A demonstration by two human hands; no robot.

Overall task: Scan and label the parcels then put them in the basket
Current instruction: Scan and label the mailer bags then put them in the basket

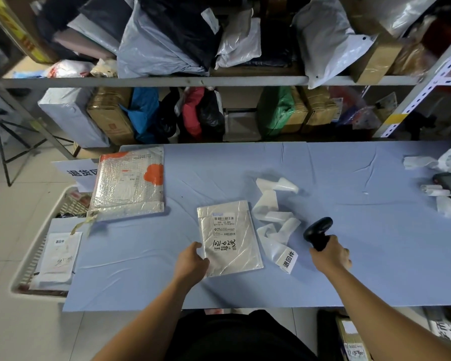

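A small silver bubble-mailer parcel lies flat on the blue table, barcode label up, with "1021-0243" handwritten on it. My left hand holds its lower left edge. My right hand grips a black handheld scanner just right of the parcel, head raised toward the far side. A strip of white labels curls between parcel and scanner. A larger bubble mailer with orange print lies at the table's far left. The white basket stands left of the table, holding a white parcel.
Shelves stuffed with bags and boxes rise behind the table. At the table's right end lie a black device, paper scraps and label rolls. A tripod stands far left. A cardboard box sits below on the right.
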